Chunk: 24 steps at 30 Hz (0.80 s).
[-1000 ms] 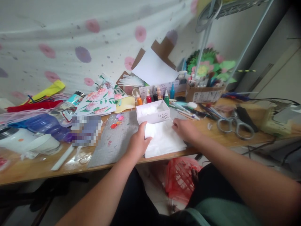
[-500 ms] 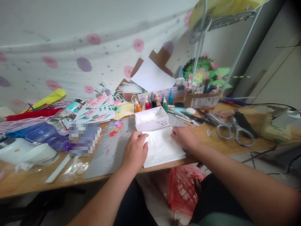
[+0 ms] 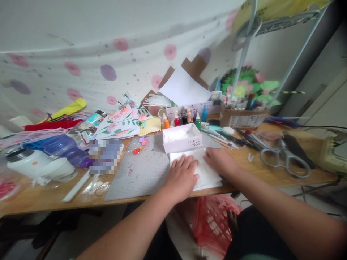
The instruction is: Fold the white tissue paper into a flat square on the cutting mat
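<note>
A stack of white paper point(image 3: 208, 173) lies on the wooden table point(image 3: 40, 198) at its front edge, partly on a grey cutting mat point(image 3: 141, 171). My left hand point(image 3: 182, 177) lies flat on the paper with fingers stretched out. My right hand point(image 3: 221, 160) rests on the paper's right edge, fingers bent down onto it. Just behind the paper stands a small white open box point(image 3: 182, 138) with handwriting on its side.
Big scissors point(image 3: 284, 159) lie to the right. Small coloured bottles point(image 3: 187, 117), pens, a cardboard box of tools point(image 3: 241, 117), flower-print sheets point(image 3: 119, 121), a blue bottle point(image 3: 63, 148) and a white jar point(image 3: 25, 162) crowd the table. A red basket point(image 3: 214, 220) sits under it.
My left hand has moved from the paper's left edge onto the sheet and flattened out. My right hand has stayed at the right edge. The camera view shifted slightly.
</note>
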Motion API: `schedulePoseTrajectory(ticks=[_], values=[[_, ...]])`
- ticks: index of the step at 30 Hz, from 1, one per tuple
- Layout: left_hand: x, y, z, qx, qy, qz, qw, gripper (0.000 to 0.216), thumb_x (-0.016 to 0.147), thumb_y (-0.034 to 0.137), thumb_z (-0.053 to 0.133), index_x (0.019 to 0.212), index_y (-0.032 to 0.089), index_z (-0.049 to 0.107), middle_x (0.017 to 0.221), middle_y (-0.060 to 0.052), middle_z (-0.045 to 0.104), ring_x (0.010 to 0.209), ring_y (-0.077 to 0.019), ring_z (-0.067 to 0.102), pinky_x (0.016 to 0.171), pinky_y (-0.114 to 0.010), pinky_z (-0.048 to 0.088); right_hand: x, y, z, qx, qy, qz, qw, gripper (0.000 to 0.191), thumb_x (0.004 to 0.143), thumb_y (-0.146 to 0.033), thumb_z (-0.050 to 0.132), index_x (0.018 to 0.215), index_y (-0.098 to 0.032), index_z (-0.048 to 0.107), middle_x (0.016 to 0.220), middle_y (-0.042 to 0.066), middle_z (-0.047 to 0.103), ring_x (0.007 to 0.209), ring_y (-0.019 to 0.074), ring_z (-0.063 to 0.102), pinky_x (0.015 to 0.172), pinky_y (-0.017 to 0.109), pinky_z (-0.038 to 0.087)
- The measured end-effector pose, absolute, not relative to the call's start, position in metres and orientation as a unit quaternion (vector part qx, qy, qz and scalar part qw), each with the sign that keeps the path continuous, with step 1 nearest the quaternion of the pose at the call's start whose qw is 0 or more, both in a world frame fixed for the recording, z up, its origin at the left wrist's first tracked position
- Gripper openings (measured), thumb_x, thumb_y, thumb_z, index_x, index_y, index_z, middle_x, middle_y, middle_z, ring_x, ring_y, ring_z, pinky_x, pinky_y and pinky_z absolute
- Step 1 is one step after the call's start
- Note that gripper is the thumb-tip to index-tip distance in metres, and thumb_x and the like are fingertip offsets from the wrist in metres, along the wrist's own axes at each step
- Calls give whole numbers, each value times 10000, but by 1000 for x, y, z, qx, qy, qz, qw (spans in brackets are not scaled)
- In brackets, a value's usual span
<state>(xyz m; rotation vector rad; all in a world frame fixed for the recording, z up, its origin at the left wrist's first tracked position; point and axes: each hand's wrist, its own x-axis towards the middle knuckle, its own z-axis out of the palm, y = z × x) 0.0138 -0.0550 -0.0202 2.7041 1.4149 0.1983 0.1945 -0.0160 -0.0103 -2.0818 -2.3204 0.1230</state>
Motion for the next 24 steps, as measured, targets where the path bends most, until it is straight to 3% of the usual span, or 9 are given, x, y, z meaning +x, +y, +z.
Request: schedulePoseTrajectory(ticks=[3,6,9,13,17,21,24], values=[[14,-55,-21,872,485,40,50,541,936,423,348,1420,180,361,1546,-84,259,1420,-327,170,1123,-543,219,197,-16,-7,-668,-743,27,30,220,919,-336,544,987,-141,621,919,33,660,792,150,638,731,347,532],[15,-54,-23,861,505,24,53,593,930,465,321,1451,183,310,1562,-78,199,1430,-330,107,1134,-541,180,200,-20,4,-675,-734,-9,77,250,954,-274,432,968,-114,624,872,88,670,783,206,641,702,372,503],[16,-55,-24,856,515,16,48,660,922,524,285,1464,148,284,1563,-105,175,1429,-341,87,1137,-543,152,193,-27,14,-653,-746,-36,128,381,966,-203,265,1053,-68,611,984,192,661,885,285,630,743,411,464],[17,-57,-21,855,517,8,41,718,904,567,280,1473,130,264,1557,-131,183,1421,-366,89,1134,-547,150,165,-39,6,-529,-839,9,128,358,936,-190,354,1183,-138,607,1230,118,627,1141,216,555,960,311,406],[17,-59,-17,850,525,-15,49,742,890,528,319,1488,105,200,1554,-142,164,1425,-343,67,1146,-513,142,151,-41,-16,-486,-867,57,95,473,949,-272,353,1388,-120,441,1454,115,445,1334,218,400,1077,353,333],[14,-58,-18,840,540,-28,49,876,844,645,323,1484,65,180,1556,-154,88,1432,-316,27,1154,-502,104,166,-38,-27,-511,-854,78,55,679,932,-492,344,1450,-54,313,1516,174,288,1407,304,256,1114,507,249],[7,-58,-17,838,542,-39,48,955,806,711,344,1484,62,168,1553,-165,51,1431,-327,14,1142,-533,112,178,-39,-28,-525,-847,75,37,794,893,-602,343,1467,-59,269,1538,182,199,1428,314,170,1132,536,173]])
